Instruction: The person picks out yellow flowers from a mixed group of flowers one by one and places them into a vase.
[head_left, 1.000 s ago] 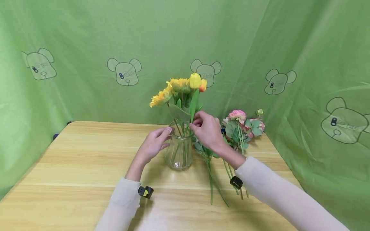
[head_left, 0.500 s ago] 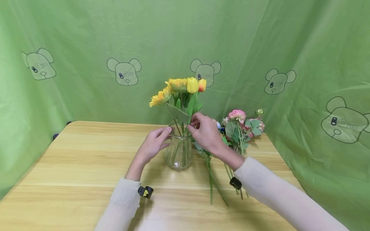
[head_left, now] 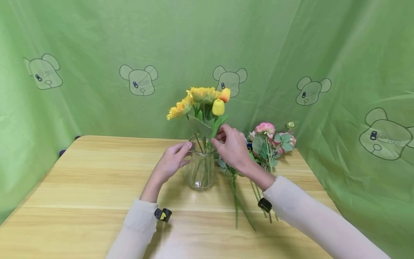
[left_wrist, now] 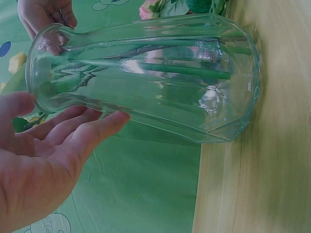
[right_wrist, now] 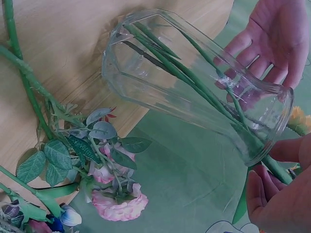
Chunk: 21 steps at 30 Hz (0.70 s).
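Note:
A clear glass vase (head_left: 198,176) stands upright on the table with several stems inside. Yellow sunflowers (head_left: 181,108), a yellow tulip (head_left: 218,107) and a red-yellow tulip (head_left: 225,95) rise above its mouth. My left hand (head_left: 171,160) holds the vase at the neck, thumb at the rim and fingers along the side, as the left wrist view shows. At the rim's right side, my right hand (head_left: 233,147) pinches a green stem (right_wrist: 278,171) between thumb and fingers. The leaf of the yellow tulip emerges just above this grip.
Pink flowers (head_left: 265,128) with leaves lie on the table right of the vase. Loose green stems (head_left: 236,208) reach toward the front under my right forearm. A white-and-blue bud (right_wrist: 71,215) lies among them. Green cloth (head_left: 181,43) hangs behind the wooden table (head_left: 97,172).
The yellow tulip's head has dropped lower and turned, now below the red-yellow tulip. My right hand has shifted slightly at the rim; my left hand and the vase have stayed in place.

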### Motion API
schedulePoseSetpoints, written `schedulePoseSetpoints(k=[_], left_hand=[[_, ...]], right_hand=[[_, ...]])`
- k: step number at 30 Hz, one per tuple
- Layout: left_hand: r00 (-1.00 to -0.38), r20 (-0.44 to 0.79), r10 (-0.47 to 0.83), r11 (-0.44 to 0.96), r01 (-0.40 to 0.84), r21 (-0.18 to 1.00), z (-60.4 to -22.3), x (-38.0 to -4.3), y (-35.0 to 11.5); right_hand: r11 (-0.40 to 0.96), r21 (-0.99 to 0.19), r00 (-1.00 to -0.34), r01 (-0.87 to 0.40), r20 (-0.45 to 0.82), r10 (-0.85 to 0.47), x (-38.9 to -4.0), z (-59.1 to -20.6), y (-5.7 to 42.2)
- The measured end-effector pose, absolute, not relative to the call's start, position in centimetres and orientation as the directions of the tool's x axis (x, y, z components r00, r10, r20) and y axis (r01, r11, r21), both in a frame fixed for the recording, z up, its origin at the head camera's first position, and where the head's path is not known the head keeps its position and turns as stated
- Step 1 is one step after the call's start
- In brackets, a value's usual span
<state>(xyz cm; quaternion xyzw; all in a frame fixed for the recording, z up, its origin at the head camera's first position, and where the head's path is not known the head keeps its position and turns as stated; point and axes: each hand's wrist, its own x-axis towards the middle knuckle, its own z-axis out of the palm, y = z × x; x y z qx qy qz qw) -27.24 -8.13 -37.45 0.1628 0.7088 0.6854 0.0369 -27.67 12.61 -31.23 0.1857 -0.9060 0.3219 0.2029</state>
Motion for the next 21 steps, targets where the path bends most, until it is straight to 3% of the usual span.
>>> schedulePoseSetpoints(k=[8,21], left_hand=[[-0.943,0.164,0.289,-0.001,0.171,0.985,-37.4,-27.3,-8.1],[-0.943,0.181,0.279,0.023,0.196,0.980,-37.6,-27.1,-8.0]], right_hand=[[0.723,-0.528,-0.859,-0.445,0.481,-0.178,-27.6,-31.5,13.2],[0.626,-0.692,-0.901,-0.359,0.433,-0.038,-26.8,-35.1,12.5]])
